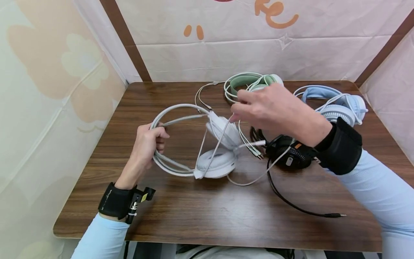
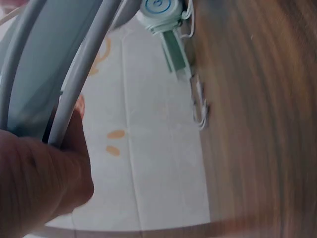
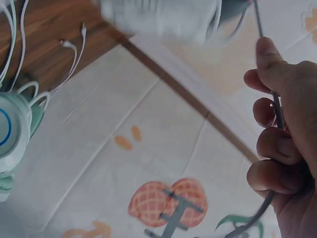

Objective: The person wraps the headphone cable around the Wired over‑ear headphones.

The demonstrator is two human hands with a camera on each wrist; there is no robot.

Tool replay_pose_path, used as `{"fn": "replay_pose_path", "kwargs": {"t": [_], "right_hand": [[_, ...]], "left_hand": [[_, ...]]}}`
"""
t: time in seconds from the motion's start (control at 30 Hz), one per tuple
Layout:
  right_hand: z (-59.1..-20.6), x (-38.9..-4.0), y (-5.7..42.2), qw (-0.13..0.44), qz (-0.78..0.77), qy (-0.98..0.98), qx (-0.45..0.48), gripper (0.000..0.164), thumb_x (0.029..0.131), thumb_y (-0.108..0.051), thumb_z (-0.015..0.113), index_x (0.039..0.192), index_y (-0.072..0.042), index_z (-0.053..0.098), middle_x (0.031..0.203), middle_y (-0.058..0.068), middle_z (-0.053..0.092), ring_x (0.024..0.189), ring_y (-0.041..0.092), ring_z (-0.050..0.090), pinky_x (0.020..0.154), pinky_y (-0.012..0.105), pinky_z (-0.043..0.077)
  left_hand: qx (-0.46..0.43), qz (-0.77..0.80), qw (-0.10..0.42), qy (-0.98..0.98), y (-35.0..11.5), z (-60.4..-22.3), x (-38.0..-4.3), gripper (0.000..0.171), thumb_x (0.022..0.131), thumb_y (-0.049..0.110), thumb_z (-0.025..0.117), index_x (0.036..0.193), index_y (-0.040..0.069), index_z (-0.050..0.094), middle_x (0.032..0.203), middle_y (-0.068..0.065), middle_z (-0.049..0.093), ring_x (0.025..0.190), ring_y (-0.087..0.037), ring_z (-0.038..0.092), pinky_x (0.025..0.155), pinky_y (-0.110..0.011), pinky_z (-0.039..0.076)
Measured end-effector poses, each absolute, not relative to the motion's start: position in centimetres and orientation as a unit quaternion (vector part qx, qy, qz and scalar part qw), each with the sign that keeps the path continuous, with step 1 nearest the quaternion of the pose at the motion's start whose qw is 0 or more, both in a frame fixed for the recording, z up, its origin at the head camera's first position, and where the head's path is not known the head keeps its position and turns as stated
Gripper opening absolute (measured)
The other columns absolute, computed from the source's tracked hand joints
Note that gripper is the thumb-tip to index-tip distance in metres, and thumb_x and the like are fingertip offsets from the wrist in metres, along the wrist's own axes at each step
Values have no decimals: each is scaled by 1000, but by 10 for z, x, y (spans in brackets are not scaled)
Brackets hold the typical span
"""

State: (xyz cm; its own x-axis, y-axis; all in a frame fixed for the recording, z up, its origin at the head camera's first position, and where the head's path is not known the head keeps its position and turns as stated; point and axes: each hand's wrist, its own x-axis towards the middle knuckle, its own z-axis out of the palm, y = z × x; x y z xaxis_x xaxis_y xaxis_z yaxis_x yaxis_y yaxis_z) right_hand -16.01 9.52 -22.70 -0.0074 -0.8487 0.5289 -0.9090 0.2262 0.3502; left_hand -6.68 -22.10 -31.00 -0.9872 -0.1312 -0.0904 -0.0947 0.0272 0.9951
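Note:
A pair of white headphones (image 1: pixel 216 164) is over the middle of the table, earcups to the right. My left hand (image 1: pixel 147 144) grips its headband (image 2: pixel 81 74), thumb and fingers curled round it. Just right of the upper earcup, my right hand (image 1: pixel 275 111) holds the headphones' thin cable (image 3: pixel 277 109); in the right wrist view the cable runs through the curled fingers. Strands of it pass across both earcups, and a loose length loops below the right hand. In the head view, the right fingertips are partly hidden by the hand itself.
Green headphones (image 1: pixel 245 80) lie at the back behind my right hand. Light blue headphones (image 1: pixel 339 113) sit at the back right. Black headphones (image 1: pixel 288 154) are under my right wrist, their cable (image 1: pixel 288 203) trailing frontward. Fabric walls stand behind and at the sides of the wooden table (image 1: pixel 181 216).

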Motion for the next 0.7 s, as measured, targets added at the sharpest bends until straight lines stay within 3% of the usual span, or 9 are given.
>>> {"fn": "replay_pose_path", "kwargs": {"t": [0.17, 0.27, 0.47, 0.7], "right_hand": [[-230, -179, 100, 340, 45, -725, 598, 22, 96, -30, 68, 83, -13, 62, 68, 3, 46, 43, 19, 35, 37, 37, 34], [-240, -193, 101, 298, 91, -745, 590, 6, 93, -22, 73, 94, -16, 75, 68, 3, 51, 45, 19, 41, 41, 37, 39], [-268, -212, 101, 172, 190, -767, 588, 13, 92, -10, 73, 104, -11, 79, 80, 2, 73, 69, 14, 66, 63, 35, 53], [-284, -213, 102, 100, 236, -770, 584, 18, 94, -1, 68, 109, -6, 77, 95, 3, 79, 81, 13, 72, 72, 35, 57]], "left_hand": [[40, -697, -69, -713, -225, -311, -62, 9, 81, -3, 48, 75, 5, 49, 60, 5, 23, 51, -11, 17, 48, -27, 15], [-13, -731, -117, -672, -225, -316, -59, 14, 79, -5, 41, 75, 5, 50, 59, 5, 19, 51, -11, 12, 48, -29, 9], [-115, -835, -203, -498, -232, -329, -62, 18, 82, -1, 34, 77, 9, 49, 62, 5, 13, 48, -9, 10, 45, -27, 2], [-107, -911, -242, -316, -239, -339, -66, 12, 84, 8, 38, 79, 6, 49, 63, 7, 12, 48, -6, 12, 46, -20, 8]]}}
